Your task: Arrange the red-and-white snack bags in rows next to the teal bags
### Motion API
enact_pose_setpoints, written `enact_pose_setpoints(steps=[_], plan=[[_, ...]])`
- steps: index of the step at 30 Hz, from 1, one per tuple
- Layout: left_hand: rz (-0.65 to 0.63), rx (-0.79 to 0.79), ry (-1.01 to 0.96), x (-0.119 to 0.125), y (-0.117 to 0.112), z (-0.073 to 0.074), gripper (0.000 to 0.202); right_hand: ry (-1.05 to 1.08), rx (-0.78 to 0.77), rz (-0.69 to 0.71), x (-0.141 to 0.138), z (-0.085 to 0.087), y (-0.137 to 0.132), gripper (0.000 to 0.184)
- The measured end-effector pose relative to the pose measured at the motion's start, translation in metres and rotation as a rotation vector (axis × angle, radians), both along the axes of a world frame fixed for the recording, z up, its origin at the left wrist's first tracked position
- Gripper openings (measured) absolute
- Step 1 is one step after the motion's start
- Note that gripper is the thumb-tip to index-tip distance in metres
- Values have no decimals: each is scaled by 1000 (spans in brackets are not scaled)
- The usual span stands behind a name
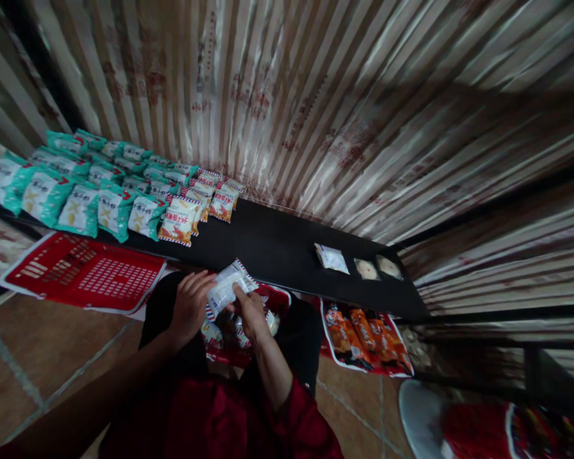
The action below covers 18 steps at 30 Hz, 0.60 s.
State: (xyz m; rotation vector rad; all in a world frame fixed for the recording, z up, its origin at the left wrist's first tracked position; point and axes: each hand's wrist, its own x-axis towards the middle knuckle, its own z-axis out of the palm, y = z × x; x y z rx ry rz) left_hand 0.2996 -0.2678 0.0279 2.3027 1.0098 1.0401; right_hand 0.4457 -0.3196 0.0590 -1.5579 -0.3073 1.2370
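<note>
A small white snack bag [226, 291] with a red-and-blue striped edge lies between my hands, its printed back turned up. My right hand [252, 313] grips it from the right, thumb pressed on top. From the other side, my left hand [189, 307] touches the bag's left edge, its fingers close together and partly hidden. Just below, a red basket [283, 297] between my knees holds several similar bags [212, 334]. On the black shelf [268, 245] ahead stand orange-and-white snack bags [178, 220] with the same striped edges.
Rows of teal snack bags [80, 209] fill the shelf's left end. A white packet [332, 259] and two clear packets [366, 269] lie toward its right end. A red basket [95, 271] is at left, another with orange packages [363, 335] at right. A grey stool [418, 414] stands lower right.
</note>
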Motion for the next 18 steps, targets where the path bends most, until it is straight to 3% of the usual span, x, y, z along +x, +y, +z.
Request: enact_pose_setpoints(steps=[7,10,12,18], plan=[[-268,85,64,-15,-7,0,36,4,-7,-8,3,-2,-3,32],[-333,109,110,-17,-12,0,49,-7,-18,-19,5,-4,-4,30],[-349,134,145,-18,-14,-2,60,-19,-25,-5,5,-5,-4,30],[-275,256,139,-19,-12,-9,50,-14,-43,25,0,-1,-3,36]])
